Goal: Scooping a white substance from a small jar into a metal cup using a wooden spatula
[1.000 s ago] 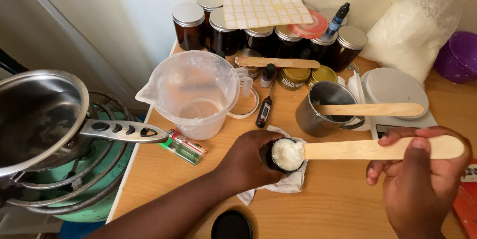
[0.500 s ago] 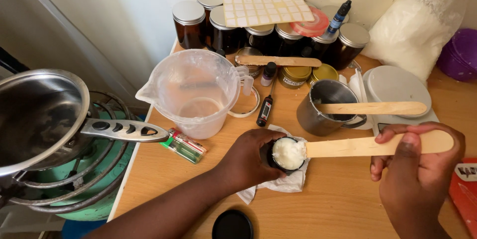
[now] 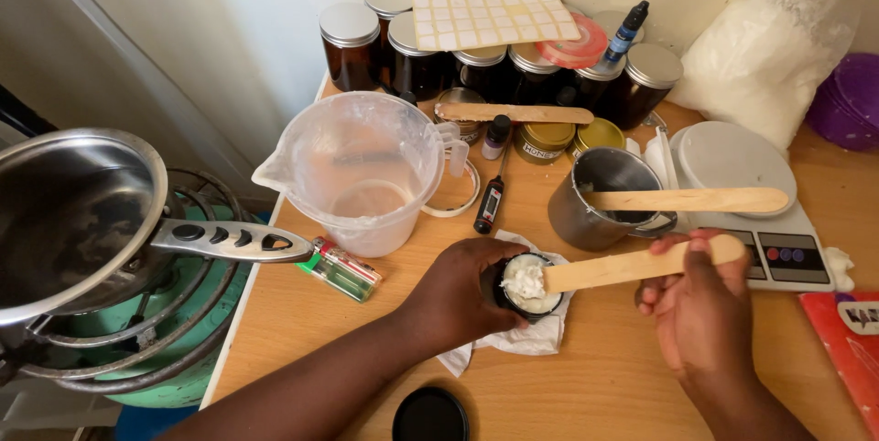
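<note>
Head view, looking straight down at a light wooden desk (image 3: 302, 313). The left hand (image 3: 458, 290) is wrapped around a small dark jar (image 3: 528, 287) near the middle of the desk, fingers curled snug on its side. The jar is full of a white creamy stuff and sits on a crumpled white cloth (image 3: 513, 336). The right hand (image 3: 700, 313) is pinched shut on the right end of a flat wooden stick (image 3: 632, 267), and the stick's other end lies over the cream at the jar's mouth.

Just past the hands, further back, there's a metal cup (image 3: 595, 198) with a second wooden stick (image 3: 687, 199) lying across its rim. Right of that is a small white kitchen scale (image 3: 742, 166) with a round plate on top. Left of the cup sits a big clear plastic measuring jug (image 3: 362, 166), and between the two lies a black probe thermometer (image 3: 488, 203). A green lighter (image 3: 343, 269) lies just near of the jug.

Along the far wall stands a cluster of dark amber jars (image 3: 417, 56) with silver lids, a sheet of blank labels (image 3: 494, 20) resting on top of them. A white plastic bag (image 3: 778, 47) slumps in the far right corner. A black lid (image 3: 430, 415) sits at the near edge of the desk.

Off the left side, a steel saucepan (image 3: 64, 212) sits on a green gas burner (image 3: 137, 349), its handle poking over the desk edge toward the jug.
</note>
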